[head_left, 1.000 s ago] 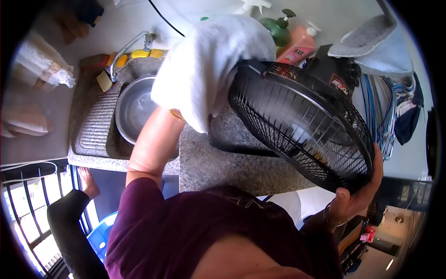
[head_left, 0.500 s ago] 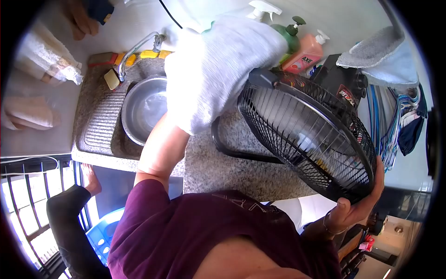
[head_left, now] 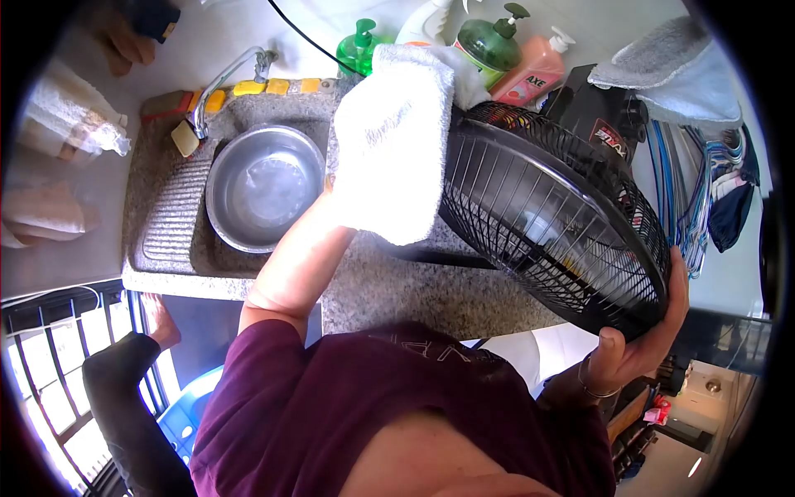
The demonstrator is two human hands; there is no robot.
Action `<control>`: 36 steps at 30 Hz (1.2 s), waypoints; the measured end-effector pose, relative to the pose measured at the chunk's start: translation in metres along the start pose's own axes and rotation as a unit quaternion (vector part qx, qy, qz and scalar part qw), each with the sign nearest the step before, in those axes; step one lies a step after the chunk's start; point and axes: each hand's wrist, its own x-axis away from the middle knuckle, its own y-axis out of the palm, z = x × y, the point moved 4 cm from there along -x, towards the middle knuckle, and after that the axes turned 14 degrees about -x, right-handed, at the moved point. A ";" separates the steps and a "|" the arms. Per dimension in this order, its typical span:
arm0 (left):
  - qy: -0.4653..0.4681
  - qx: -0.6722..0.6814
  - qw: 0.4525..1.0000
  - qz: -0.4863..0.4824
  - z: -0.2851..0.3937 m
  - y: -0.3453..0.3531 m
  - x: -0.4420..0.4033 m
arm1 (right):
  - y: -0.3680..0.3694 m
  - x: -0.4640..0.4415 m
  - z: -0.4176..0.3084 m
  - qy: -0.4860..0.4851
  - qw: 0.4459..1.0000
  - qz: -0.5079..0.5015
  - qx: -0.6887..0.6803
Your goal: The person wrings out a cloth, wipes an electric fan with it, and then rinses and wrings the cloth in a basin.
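Note:
A white cloth [head_left: 393, 141] covers most of my left hand [head_left: 333, 201], hiding the fingers; it moves with the hand and lies against the left edge of the fan. The black electric fan [head_left: 551, 224] leans tilted on the counter, its round wire cage facing me. My right hand [head_left: 650, 331] grips the lower right rim of the cage, thumb in front and fingers around the outer side. Behind the cage is the dark fan body with a label [head_left: 609, 137].
A metal basin [head_left: 265, 190] sits in the stone sink under the faucet [head_left: 224, 91]. Along the wall stand a green soap bottle [head_left: 358, 54], a dark green pump bottle [head_left: 489, 45] and a pink bottle [head_left: 534, 74]. Hangers [head_left: 683, 199] and a cloth [head_left: 679, 83] hang at the right.
My left hand and the white cloth have shifted left along the fan's edge, uncovering the green soap bottle. The right hand keeps its grip on the cage rim. The view has shifted slightly.

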 end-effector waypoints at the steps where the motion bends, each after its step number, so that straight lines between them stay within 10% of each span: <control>1: -0.009 0.006 1.000 0.000 -0.001 0.000 0.001 | 0.000 0.000 0.000 -0.001 1.000 -0.001 0.000; 10: -0.036 -0.028 0.998 0.037 -0.033 0.026 0.032 | 0.001 0.001 -0.002 -0.007 1.000 -0.007 -0.011; 12: -0.103 0.153 0.982 0.050 -0.057 0.053 0.052 | 0.001 0.001 -0.003 0.028 0.999 0.022 0.005; 16: 0.011 -0.020 0.996 0.087 -0.040 0.034 0.049 | 0.003 0.000 -0.003 0.025 0.999 0.022 0.015; 17: -0.089 0.099 0.990 -0.041 -0.036 0.026 0.034 | 0.004 -0.001 -0.005 0.042 0.998 0.036 0.005; 19: 0.009 -0.005 1.000 -0.028 -0.020 -0.004 0.020 | 0.005 -0.001 -0.005 0.062 0.997 0.046 -0.005; 26: -0.029 0.258 0.955 -0.140 -0.008 0.007 -0.027 | 0.005 0.000 0.002 0.044 0.997 0.062 -0.018; 36: -0.029 0.207 0.975 -0.081 -0.049 0.047 0.036 | 0.004 -0.001 -0.001 0.038 0.998 0.041 -0.004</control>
